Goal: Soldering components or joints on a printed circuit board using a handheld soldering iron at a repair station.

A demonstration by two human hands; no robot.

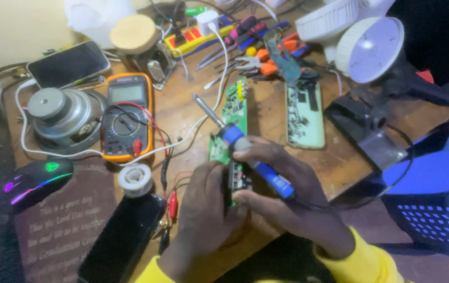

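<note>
A blue-handled soldering iron is gripped in the right hand, fingers closed round the handle w/ the thumb laid over its upper end. Its long axis runs from approx 4 o'clock at the cord end up to 10 o'clock at the bare metal tip, which is pointed away from the body. The tip is seen over the bare wood just beside the left edge of a green circuit board, at about 11 o'clock from the right hand; whether it touches anything cannot be told.

The left hand is closed on the near end of that board, at 7 o'clock from the iron's handle; a small dark component block is half hidden betw. both hands. The board's long axis lies roughly 12 to 6 o'clock, so iron & board cross at a shallow angle.

A solder spool sits at 9 o'clock from the left hand, near; an orange multimeter lies further off at 10 o'clock.
</note>
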